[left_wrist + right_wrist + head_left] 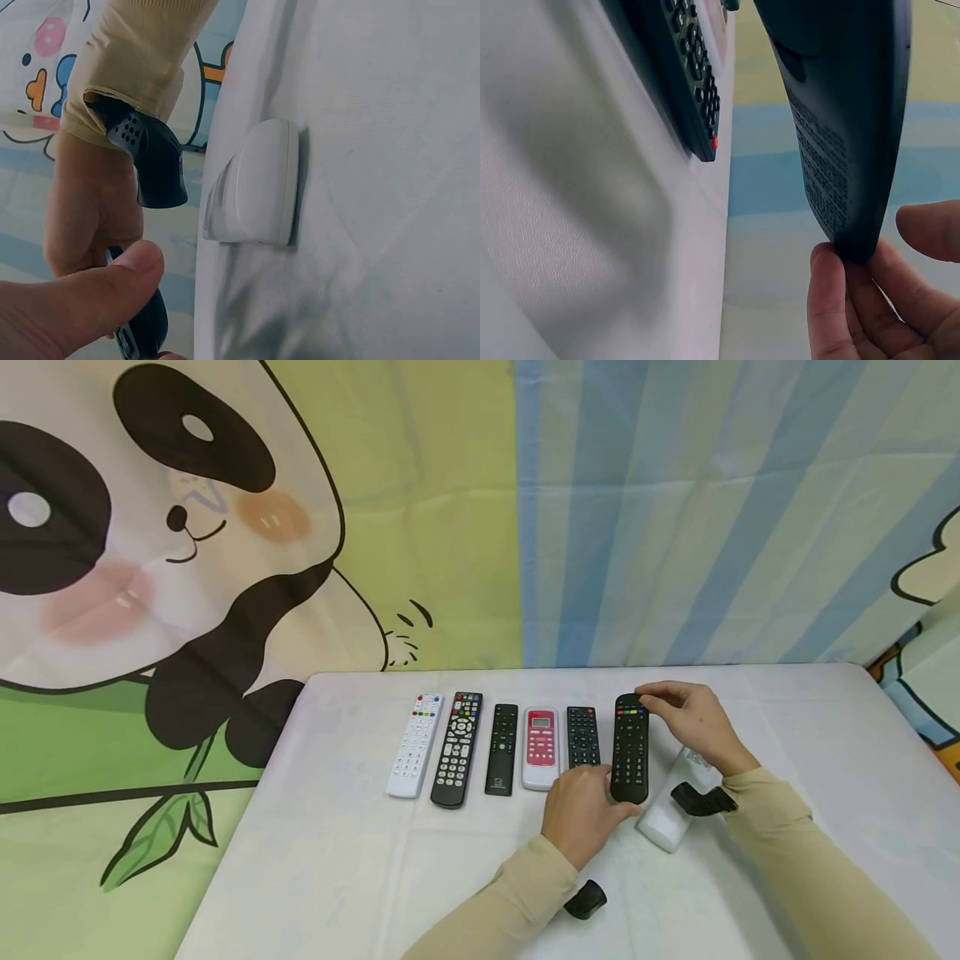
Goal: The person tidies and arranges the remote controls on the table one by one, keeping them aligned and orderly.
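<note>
A black remote control (630, 752) with rows of small buttons is held up off the table between both hands, keypad facing the head camera. My left hand (581, 810) grips its lower end, thumb at the bottom edge. At the top right corner, my right hand (693, 722) holds the other end with its fingertips. The right wrist view shows the back of this remote control (847, 135), printed with small text, and the fingertips under its end. Under my right wrist lies a white remote control (667, 827), partly covered by a black wrist strap (702, 800).
To the left, a row on the white table (315, 877) holds a white remote (415, 747), a long black one (457, 752), a slim black one (502, 752), a white one with a red face (541, 750) and a small black one (582, 735). A printed curtain (450, 527) hangs behind.
</note>
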A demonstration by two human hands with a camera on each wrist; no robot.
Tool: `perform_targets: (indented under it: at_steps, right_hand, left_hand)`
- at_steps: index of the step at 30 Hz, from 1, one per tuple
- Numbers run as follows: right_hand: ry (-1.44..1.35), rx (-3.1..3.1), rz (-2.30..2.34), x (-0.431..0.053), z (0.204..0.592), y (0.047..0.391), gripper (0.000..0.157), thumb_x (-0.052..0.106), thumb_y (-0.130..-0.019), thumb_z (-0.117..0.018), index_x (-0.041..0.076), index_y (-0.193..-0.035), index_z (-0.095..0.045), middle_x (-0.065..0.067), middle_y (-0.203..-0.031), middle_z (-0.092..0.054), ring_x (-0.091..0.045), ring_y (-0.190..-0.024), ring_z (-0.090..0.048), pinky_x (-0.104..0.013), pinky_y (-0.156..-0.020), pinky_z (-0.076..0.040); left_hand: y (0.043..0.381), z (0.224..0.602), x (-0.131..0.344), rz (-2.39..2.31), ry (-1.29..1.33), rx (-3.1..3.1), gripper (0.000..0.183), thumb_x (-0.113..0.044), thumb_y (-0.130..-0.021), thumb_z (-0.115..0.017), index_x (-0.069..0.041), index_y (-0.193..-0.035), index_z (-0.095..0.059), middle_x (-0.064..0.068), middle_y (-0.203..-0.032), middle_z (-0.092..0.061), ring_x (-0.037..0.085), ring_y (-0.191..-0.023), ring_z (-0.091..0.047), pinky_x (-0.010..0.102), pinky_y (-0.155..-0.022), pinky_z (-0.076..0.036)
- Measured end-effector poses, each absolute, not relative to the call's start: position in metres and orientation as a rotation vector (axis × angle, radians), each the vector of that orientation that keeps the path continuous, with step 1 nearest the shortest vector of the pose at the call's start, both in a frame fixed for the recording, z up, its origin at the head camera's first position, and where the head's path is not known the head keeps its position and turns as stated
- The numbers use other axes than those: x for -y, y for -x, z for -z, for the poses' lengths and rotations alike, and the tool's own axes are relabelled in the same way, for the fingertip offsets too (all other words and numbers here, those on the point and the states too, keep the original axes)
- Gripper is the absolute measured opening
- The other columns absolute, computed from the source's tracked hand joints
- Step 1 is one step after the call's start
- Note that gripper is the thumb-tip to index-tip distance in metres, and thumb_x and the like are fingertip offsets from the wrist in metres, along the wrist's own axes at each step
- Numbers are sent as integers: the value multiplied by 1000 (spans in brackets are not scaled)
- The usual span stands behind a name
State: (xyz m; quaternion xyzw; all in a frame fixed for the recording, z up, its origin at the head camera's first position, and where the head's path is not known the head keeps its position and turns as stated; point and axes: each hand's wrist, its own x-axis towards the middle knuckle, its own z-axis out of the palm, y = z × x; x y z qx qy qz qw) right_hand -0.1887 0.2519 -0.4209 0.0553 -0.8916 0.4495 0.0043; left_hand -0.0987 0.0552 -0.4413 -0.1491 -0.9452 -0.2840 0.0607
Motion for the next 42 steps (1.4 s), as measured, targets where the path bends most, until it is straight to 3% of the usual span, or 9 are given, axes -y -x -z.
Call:
perform_targets:
  at_steps: [6,12,21,29,42]
  right_hand:
    - [-169,2849,-1426,-251,422,193,43,34,-105,-54,2,-132,-64,-23,-126,-65,-41,-118,-59,-58,-96,-44]
    - [-185,2915,-1402,-251,421,195,46,34,-105,-53,1,-137,-60,-24,-129,-63,-42,-120,-58,-59,-98,-43]
    - [-302,3066,-1298,-253,423,201,53,38,-105,-51,0,-141,-55,-26,-130,-63,-42,-116,-61,-59,-95,-46]
    - [-385,3143,-1201,-253,428,204,56,39,-104,-53,-2,-141,-54,-30,-138,-55,-49,-127,-49,-63,-98,-42]
    - [-390,3153,-1196,-250,437,211,56,35,-103,-55,-6,-141,-53,-30,-132,-59,-48,-123,-53,-60,-97,-45]
  left_hand:
    - [101,442,-60,810,414,2891,49,-39,-69,-93,-6,-103,-78,0,-83,-72,7,-69,-61,20,-57,-45]
    - [102,442,-65,723,413,2887,42,-41,-68,-93,-9,-91,-78,-3,-74,-66,8,-67,-61,22,-56,-45]
    - [101,445,-70,606,378,2903,47,-43,-68,-93,-8,-95,-78,-1,-77,-67,9,-67,-62,23,-54,-46]
    - [100,446,-76,495,380,2917,44,-46,-69,-91,-10,-91,-79,-2,-77,-67,9,-63,-62,23,-51,-45]
    - [102,450,-84,406,363,2913,35,-44,-70,-91,-15,-86,-80,-3,-72,-65,12,-64,-64,27,-52,-47]
